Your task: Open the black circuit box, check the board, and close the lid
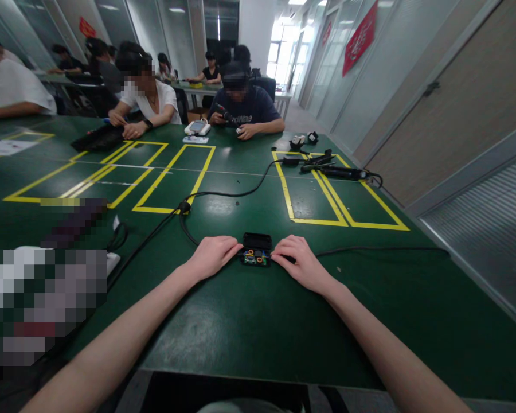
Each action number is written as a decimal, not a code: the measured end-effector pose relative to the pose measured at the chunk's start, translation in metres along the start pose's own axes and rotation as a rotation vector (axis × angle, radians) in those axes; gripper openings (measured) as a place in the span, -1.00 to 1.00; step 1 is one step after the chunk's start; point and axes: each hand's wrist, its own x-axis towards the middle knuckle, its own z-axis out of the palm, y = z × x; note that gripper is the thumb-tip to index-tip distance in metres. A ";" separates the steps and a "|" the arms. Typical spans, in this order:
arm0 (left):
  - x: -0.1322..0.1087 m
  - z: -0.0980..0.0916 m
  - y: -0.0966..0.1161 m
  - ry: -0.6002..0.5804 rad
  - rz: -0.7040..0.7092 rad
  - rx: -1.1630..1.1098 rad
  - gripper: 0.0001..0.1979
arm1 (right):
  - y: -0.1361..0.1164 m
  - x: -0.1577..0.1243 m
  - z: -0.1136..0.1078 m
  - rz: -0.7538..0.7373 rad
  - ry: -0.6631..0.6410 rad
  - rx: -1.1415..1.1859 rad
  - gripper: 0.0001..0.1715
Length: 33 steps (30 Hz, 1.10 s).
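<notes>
A small black plastic case [258, 240] stands open on the green table, its lid half tipped to the far side. Inside the near half sits a circuit board [255, 258] with copper-coloured coils and small parts. My left hand [215, 256] pinches at the case's left end, where a black cable [189, 229] enters. At the opposite end my right hand [300, 261] pinches the other black cable [370, 248], which runs off to the right. The fingertips of both hands touch or nearly touch the case; the exact grip is partly hidden.
Yellow tape rectangles [320, 222] mark the green table [223, 338]. Farther right lie a black cylindrical tool [341, 172] and a black adapter [290, 162]. Blurred-out items [64, 298] are at the left. Across the table, a person [249, 106] and another in white [144, 94] handle things.
</notes>
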 end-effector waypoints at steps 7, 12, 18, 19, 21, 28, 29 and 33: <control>0.002 0.002 0.004 0.030 -0.001 0.049 -0.57 | -0.004 0.001 0.002 0.038 0.102 0.024 -0.77; 0.001 -0.001 0.009 0.078 0.004 -0.034 -0.71 | -0.003 0.001 0.004 -0.010 0.111 0.053 -0.78; -0.005 -0.007 0.011 0.051 0.084 -0.290 -0.78 | -0.003 0.000 -0.002 -0.171 0.038 0.054 -0.82; -0.005 -0.007 0.011 0.051 0.076 -0.329 -0.78 | -0.004 0.000 -0.002 -0.171 0.034 0.050 -0.82; -0.005 -0.007 0.011 0.052 0.040 -0.400 -0.78 | -0.005 0.000 -0.001 -0.163 0.055 0.024 -0.83; -0.001 -0.010 0.011 0.052 -0.017 -0.534 -0.80 | -0.010 0.003 0.010 -0.069 0.213 -0.182 -0.55; -0.001 -0.011 0.011 0.060 -0.024 -0.531 -0.81 | -0.010 0.003 0.012 -0.054 0.183 -0.203 -0.52; -0.002 -0.011 0.010 0.099 -0.019 -0.479 -0.81 | -0.006 0.003 0.018 -0.017 0.125 -0.239 -0.65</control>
